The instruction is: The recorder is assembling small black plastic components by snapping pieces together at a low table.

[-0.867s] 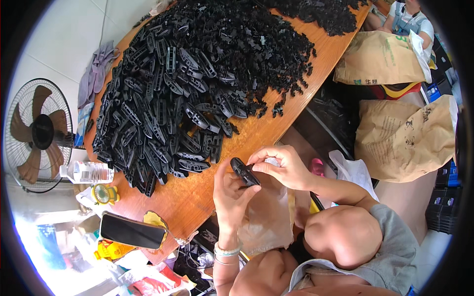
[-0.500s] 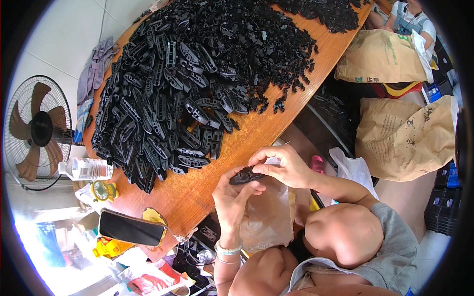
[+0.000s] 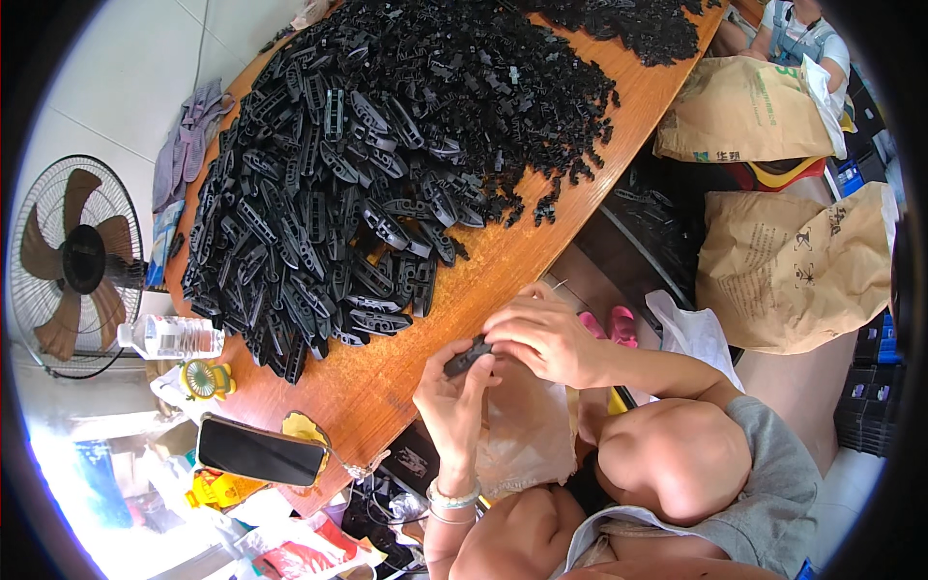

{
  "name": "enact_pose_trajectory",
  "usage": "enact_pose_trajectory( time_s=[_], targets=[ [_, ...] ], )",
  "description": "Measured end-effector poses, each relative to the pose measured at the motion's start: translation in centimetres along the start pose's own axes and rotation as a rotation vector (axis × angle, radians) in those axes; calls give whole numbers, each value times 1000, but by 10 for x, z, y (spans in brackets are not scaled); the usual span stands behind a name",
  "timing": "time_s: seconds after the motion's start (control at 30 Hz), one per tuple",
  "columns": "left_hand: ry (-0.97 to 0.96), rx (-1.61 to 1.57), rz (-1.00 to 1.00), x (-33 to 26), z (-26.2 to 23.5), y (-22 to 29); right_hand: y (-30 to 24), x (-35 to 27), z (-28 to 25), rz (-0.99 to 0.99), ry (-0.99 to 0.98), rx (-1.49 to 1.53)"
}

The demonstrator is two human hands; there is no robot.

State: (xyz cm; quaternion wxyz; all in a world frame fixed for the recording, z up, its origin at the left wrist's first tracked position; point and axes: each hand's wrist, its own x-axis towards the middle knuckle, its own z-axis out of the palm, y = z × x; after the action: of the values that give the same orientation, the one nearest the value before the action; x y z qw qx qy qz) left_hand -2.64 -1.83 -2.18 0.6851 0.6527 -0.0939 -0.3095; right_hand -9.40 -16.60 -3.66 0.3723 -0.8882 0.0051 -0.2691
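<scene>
My left hand (image 3: 452, 398) pinches a black elongated plastic part (image 3: 468, 358) between thumb and fingers, just off the near edge of the table. Bent over the part's right end are the fingers of my right hand (image 3: 547, 338), closed against it; the fingertips are partly hidden. A thin pale tip sticks out beyond my right hand, too small to name. On the wooden table (image 3: 387, 372) lies a big heap of similar long black plastic parts (image 3: 290, 227), and farther back a pile of small black plastic pieces (image 3: 522, 106) adjoins it.
At left stand a fan (image 3: 82, 259), a clear plastic bottle (image 3: 174, 336), a small yellow-green fan (image 3: 205, 380) and a phone (image 3: 261, 450). Brown paper sacks (image 3: 793, 271) stand right of the table. Pink slippers (image 3: 622, 327) lie on the floor. Another person (image 3: 797, 39) sits at far right.
The black part has turned and tilted in my left hand. My right hand has shifted slightly left and down, its fingers now folded over the part's end.
</scene>
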Motion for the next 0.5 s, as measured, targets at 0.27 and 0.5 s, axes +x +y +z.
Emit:
enact_pose_trajectory(
  time_s=[0.27,0.5],
  targets=[
    [-28,43,36,-10,-10,-1,8,-8,-2,347,-282,491],
    [-336,629,378,-1,-54,-4,14,-14,-3,404,-616,577]
  ],
)
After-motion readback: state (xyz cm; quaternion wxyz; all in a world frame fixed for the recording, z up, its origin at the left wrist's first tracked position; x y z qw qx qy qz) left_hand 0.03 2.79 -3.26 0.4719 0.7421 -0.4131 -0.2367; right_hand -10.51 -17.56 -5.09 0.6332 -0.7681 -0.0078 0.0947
